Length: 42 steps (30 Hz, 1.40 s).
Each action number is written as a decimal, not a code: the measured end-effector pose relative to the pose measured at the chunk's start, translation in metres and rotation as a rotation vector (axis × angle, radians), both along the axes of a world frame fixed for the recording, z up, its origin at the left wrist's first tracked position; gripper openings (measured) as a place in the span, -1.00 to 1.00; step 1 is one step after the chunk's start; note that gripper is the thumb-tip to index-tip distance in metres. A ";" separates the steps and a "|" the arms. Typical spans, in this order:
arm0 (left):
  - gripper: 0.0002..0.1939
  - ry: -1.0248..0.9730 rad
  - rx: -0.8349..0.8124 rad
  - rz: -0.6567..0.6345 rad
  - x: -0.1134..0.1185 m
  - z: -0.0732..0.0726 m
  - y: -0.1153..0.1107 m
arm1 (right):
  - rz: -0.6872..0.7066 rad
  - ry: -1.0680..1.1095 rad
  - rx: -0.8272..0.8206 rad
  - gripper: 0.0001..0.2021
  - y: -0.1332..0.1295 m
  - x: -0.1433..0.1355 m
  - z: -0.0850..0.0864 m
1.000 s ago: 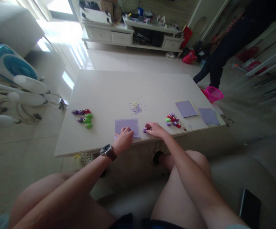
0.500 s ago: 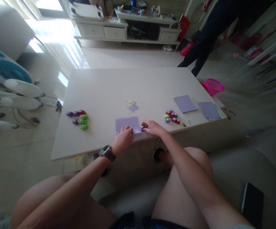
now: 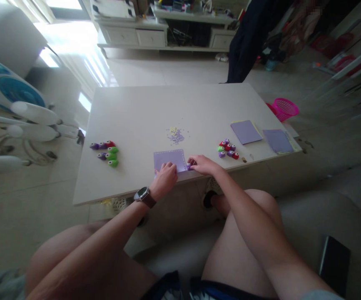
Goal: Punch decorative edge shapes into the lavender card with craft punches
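Observation:
A light purple sheet of paper [image 3: 165,156], with a row of small punched holes along its far and right edges, lies near the table's front edge. My left hand [image 3: 167,174] holds the sheet down at its near side, fingers bent over it. At the sheet's right edge, my right hand [image 3: 202,164] grips a small purple paper punch [image 3: 189,166] with a white eye-like spot; the fingers partly hide it. Beyond the sheet is a little heap of purple and yellow paper bits [image 3: 175,135].
Several red, green and purple punches stand in a left group [image 3: 112,156] and a right group [image 3: 227,149]. Stacked purple paper [image 3: 246,132] and another purple sheet [image 3: 277,141] lie at the right. A person in dark trousers [image 3: 245,46] stands beyond the table, near a pink basket [image 3: 285,109].
The view has shifted slightly, and the person beyond the table has moved left. Both my hands keep their places on the sheet and the punch.

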<state>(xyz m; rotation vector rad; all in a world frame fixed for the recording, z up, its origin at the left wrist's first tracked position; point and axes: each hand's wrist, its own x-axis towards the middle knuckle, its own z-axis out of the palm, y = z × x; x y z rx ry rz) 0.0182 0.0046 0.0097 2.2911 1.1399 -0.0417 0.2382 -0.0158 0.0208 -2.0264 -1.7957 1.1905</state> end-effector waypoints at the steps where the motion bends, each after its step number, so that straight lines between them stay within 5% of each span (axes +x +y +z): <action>1: -0.83 0.002 0.001 -0.003 0.000 0.000 0.000 | -0.001 -0.002 -0.001 -0.85 0.000 0.000 0.000; 42: -0.82 -0.069 0.021 -0.017 -0.004 -0.005 -0.003 | 0.148 0.005 0.027 -0.77 -0.003 0.000 0.000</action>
